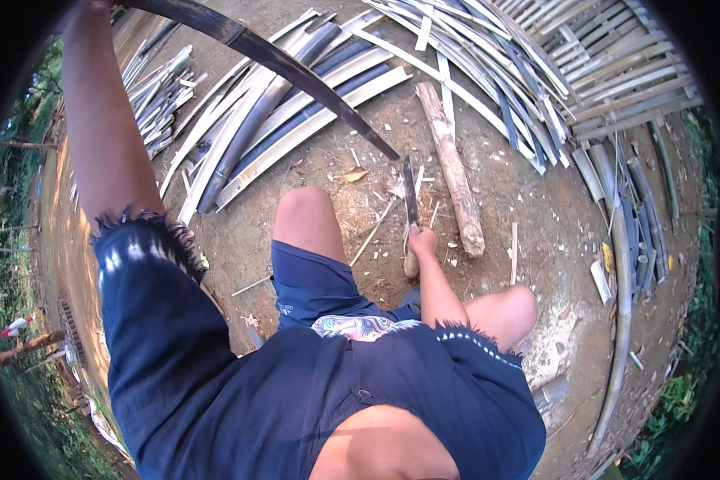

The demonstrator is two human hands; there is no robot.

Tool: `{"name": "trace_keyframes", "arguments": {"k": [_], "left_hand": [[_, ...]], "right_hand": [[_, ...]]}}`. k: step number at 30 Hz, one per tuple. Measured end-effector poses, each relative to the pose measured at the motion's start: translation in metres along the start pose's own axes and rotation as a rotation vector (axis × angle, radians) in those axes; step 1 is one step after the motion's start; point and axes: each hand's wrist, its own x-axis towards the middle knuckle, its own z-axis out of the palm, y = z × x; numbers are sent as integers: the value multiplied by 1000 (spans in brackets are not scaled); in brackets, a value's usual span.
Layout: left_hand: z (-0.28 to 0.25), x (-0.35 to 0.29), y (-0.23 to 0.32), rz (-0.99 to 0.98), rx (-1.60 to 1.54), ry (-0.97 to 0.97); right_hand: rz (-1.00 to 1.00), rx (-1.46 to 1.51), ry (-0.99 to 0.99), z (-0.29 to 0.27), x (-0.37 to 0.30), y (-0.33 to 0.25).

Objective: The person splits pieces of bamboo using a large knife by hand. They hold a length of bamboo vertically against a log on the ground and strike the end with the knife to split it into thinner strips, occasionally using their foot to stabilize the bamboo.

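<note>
My left arm is stretched up and forward, and my left hand (96, 5) grips one end of a long dark bamboo slat (272, 60). Most of that hand is cut off by the dark rim of the picture. The slat slants down to the right, and its lower end appears close to the tip of a machete (410, 192); whether they touch, I cannot tell. My right hand (422, 241) is closed round the machete's handle, low between my knees, with the dark blade pointing away from me. To its right, a thick pale log (451, 168) lies on the dirt.
Split bamboo strips (312, 120) lie in a heap ahead, with another pile (488, 72) farther right. A slatted bamboo panel (616, 64) is at the far right. Bamboo poles (616, 216) lie along the right side. Chips and thin slivers litter the ground.
</note>
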Motion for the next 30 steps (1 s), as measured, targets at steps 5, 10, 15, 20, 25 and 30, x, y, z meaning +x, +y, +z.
{"name": "trace_keyframes", "arguments": {"k": [5,10,15,20,25,30], "left_hand": [[-68,48,-15,-17,100,82],[-133,107,-42,-67,131,138],[-197,128,-62,-165,239,81],[-183,-56,-70,-535,550,-327],[-220,-319,-70,-818,666,-835],[-207,-418,-34,-450,1032,-588]], "right_hand": [[-739,-17,581,-89,-95,-136],[-857,-6,392,-114,-148,-132],[-933,312,459,-128,-173,-137],[-799,311,655,-260,-104,-192],[-736,-387,1457,-414,-32,-285],[-945,-216,633,-267,-33,-279]]}}
